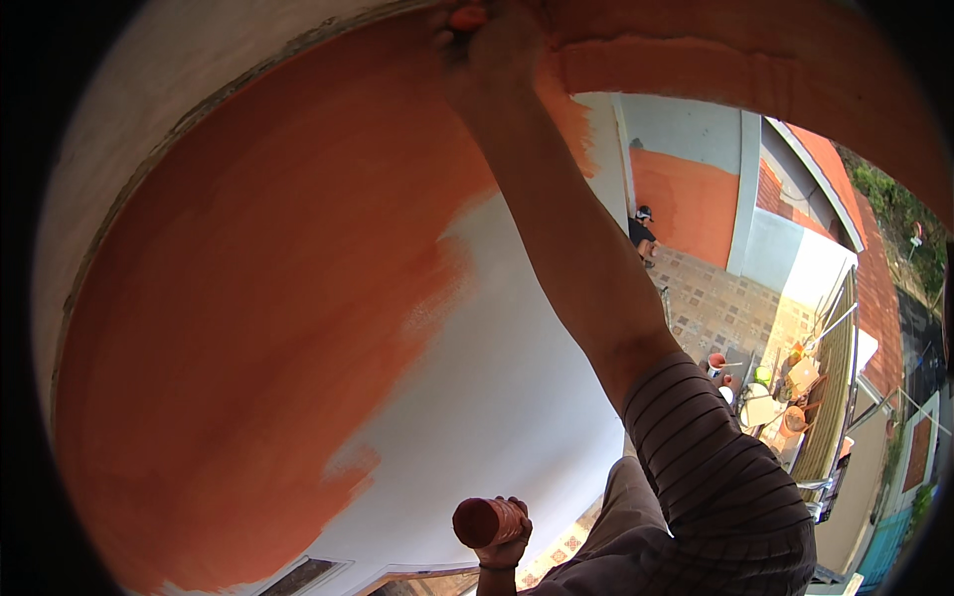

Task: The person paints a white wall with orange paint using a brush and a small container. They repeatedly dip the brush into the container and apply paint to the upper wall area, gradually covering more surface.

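Cup [481, 523]: left hand [509, 546], low | blurred red object [468, 17]: right hand [499, 45], high

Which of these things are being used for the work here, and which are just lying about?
In use:
reddish cup in the left hand
blurred reddish item in the right hand
partly orange wall

Apparently just lying about:
orange container
small green item
tan squarish item

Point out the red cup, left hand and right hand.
Red cup [509, 520]: head view, on its side wall.
Left hand [507, 552]: head view, on its middle.
Right hand [499, 48]: head view, on its blurred middle.
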Motion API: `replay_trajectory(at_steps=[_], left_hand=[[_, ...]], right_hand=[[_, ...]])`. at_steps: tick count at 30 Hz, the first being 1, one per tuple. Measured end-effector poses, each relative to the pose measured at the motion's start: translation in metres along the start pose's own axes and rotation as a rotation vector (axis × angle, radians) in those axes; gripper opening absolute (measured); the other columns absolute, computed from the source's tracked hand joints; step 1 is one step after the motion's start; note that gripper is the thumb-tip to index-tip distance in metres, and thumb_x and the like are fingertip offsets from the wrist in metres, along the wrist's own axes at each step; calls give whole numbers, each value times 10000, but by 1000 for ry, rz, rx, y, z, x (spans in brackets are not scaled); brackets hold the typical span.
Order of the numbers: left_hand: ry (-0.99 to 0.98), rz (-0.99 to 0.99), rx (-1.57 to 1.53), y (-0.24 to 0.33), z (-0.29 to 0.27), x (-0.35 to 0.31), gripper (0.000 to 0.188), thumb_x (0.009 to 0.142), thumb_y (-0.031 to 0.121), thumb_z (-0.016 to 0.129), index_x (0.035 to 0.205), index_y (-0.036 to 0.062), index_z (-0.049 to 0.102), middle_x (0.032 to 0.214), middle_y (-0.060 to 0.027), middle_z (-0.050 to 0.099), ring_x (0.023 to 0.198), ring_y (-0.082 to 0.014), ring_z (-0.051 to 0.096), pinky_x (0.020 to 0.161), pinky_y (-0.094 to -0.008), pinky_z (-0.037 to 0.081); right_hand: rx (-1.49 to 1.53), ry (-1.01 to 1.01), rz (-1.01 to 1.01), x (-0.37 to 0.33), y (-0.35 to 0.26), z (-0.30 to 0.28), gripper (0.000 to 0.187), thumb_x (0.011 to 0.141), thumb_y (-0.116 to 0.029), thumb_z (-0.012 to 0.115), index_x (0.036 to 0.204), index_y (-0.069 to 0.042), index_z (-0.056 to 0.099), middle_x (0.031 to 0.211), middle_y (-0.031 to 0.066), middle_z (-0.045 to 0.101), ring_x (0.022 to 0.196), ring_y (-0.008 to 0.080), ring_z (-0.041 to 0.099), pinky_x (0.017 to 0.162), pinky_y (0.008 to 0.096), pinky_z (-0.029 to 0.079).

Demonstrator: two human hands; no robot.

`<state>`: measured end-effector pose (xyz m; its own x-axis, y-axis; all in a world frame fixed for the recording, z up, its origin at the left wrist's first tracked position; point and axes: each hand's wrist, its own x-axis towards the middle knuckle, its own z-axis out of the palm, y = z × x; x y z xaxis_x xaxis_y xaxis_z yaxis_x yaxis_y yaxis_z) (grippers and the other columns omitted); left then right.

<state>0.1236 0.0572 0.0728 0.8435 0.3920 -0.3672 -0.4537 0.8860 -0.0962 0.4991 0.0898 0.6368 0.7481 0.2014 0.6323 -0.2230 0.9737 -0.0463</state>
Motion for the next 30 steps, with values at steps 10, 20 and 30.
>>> replay_trajectory(at_steps=[10,20,30], left_hand=[[19,-8,8,0,-4,2,423,801,439,785,1126,176,714,1152,26,705,1264,-239,582,938,-503,527],[20,22,-2,-2,-4,5,407,805,438,784,1109,176,722,1129,26,716,1240,-245,600,921,-502,533],[-11,-5,-22,-4,-3,1,415,802,441,786,1116,177,723,1145,25,712,1256,-243,590,942,-519,535]], right_hand=[[60,-68,-7,13,6,-8,315,1099,-288,385,908,-75,518,732,74,585,615,191,578,514,281,457],[72,-53,29,15,1,-14,356,1105,-296,385,870,-70,528,725,87,599,618,201,593,516,286,477],[33,-52,15,22,0,-18,367,1110,-327,395,932,-53,564,721,81,598,603,203,600,483,287,455]])
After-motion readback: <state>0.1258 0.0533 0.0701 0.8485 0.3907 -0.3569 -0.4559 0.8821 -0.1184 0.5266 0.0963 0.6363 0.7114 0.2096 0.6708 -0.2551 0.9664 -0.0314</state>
